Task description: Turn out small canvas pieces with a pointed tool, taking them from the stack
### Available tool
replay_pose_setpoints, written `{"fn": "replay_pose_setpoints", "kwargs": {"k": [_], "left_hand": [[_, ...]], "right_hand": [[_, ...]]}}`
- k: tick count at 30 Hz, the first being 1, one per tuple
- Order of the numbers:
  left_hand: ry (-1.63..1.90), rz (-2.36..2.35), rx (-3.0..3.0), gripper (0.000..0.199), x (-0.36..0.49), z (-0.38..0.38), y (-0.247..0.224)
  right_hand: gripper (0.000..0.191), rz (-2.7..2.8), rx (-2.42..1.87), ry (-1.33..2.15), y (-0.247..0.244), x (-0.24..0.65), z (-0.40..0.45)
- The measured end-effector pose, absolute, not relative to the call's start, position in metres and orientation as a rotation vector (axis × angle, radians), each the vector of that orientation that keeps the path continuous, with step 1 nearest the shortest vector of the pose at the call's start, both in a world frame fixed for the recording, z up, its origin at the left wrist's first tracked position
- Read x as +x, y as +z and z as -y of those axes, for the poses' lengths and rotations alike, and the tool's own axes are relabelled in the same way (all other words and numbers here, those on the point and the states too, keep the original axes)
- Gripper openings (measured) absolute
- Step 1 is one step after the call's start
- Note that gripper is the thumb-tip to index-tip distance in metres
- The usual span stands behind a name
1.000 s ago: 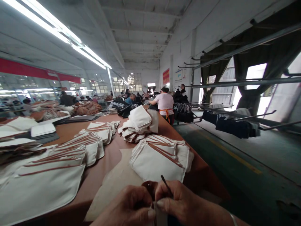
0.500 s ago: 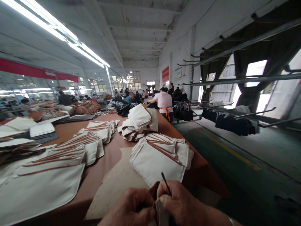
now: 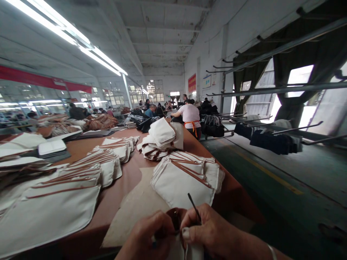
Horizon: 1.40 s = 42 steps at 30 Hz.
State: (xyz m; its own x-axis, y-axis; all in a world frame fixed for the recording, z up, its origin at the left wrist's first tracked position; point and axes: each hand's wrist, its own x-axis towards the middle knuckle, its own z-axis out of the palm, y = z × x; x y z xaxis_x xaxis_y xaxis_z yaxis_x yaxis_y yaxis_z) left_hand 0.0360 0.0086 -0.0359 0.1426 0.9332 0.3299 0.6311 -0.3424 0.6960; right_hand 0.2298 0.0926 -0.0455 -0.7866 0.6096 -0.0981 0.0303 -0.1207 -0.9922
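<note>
My right hand [image 3: 207,225] is closed at the bottom centre, pinching the edge of a white piece with brown trim [image 3: 193,251]. A thin dark tool [image 3: 194,206] sticks up between its fingers. Close on its left, my left hand [image 3: 151,234] is closed on the same piece. A brown flap [image 3: 176,215] with a small shiny stud rises between the hands. Just beyond them, a stack of white pieces with brown edging [image 3: 187,177] lies on the brown table [image 3: 132,180].
Rows of white pieces [image 3: 62,206] cover the table's left side. A folded white pile [image 3: 161,135] stands farther back. A person in a pink top [image 3: 189,113] leans over the table's far end. Metal racks [image 3: 276,90] stand at right.
The brown flap between my hands has opened into clearer view, showing its stud. My right hand and the dark tool have shifted slightly right, and more of the white piece shows.
</note>
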Motion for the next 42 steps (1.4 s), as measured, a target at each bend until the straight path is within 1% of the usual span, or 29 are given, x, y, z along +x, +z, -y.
{"fn": "replay_pose_setpoints", "kwargs": {"k": [2,5,7,10,13,15,17,19,20,22,23,26,29,33,37,38,40,42], "left_hand": [[1.03,-1.5,2.214,0.015,0.034,-0.008,-0.038],[0.895,-1.546,2.486,0.021,0.032,-0.009,-0.037],[0.791,-1.583,2.698,0.021,0.033,-0.01,-0.038],[0.733,-1.611,2.99,0.021,0.036,-0.012,-0.042],[0.658,-1.662,3.1,0.022,0.039,-0.011,-0.049],[0.654,-1.719,3.027,0.022,0.041,-0.011,-0.055],[0.708,-1.761,2.819,0.021,0.042,-0.013,-0.059],[0.762,-1.736,2.542,0.02,0.042,-0.016,-0.057],[0.763,-1.702,2.398,0.019,0.042,-0.018,-0.055],[0.74,-1.623,2.091,0.016,0.043,-0.021,-0.045],[0.733,-1.567,1.927,0.013,0.043,-0.021,-0.04],[0.83,-1.297,1.436,0.011,0.044,-0.021,-0.032],[0.919,-1.04,1.098,0.014,0.043,-0.021,-0.039],[0.929,-1.007,1.001,0.019,0.043,-0.022,-0.048],[0.949,-1.121,1.14,0.029,0.048,-0.022,-0.038],[0.932,-1.159,1.204,0.028,0.049,-0.022,-0.035],[0.897,-1.278,1.321,0.018,0.053,-0.02,-0.031],[0.905,-1.416,1.451,0.008,0.055,-0.018,-0.031]], "right_hand": [[0.016,1.755,-0.723,1.98,-0.049,0.229,-0.092],[0.019,1.721,-0.763,2.044,-0.049,0.228,-0.092],[0.02,1.7,-0.806,2.07,-0.048,0.228,-0.092],[0.021,1.691,-0.84,2.076,-0.047,0.229,-0.092],[0.025,1.708,-0.813,2.097,-0.05,0.231,-0.093],[0.027,1.709,-0.743,2.111,-0.051,0.232,-0.093],[0.021,1.758,-0.64,2.075,-0.048,0.233,-0.093],[0.008,1.923,-0.534,1.928,-0.044,0.232,-0.091],[0.004,2.022,-0.505,1.818,-0.042,0.232,-0.09],[0.008,2.158,-0.542,1.619,-0.038,0.231,-0.089],[0.008,2.178,-0.61,1.577,-0.037,0.231,-0.089],[0.006,2.06,-0.76,1.641,-0.037,0.232,-0.09],[0.012,1.846,-0.689,1.841,-0.044,0.23,-0.092],[0.011,1.681,-0.639,1.95,-0.058,0.226,-0.094],[0.013,1.642,-0.605,1.966,-0.061,0.226,-0.092],[0.015,1.669,-0.596,1.93,-0.059,0.226,-0.092],[0.02,1.705,-0.593,1.895,-0.056,0.228,-0.091],[0.025,1.671,-0.636,1.948,-0.055,0.228,-0.091]]}}
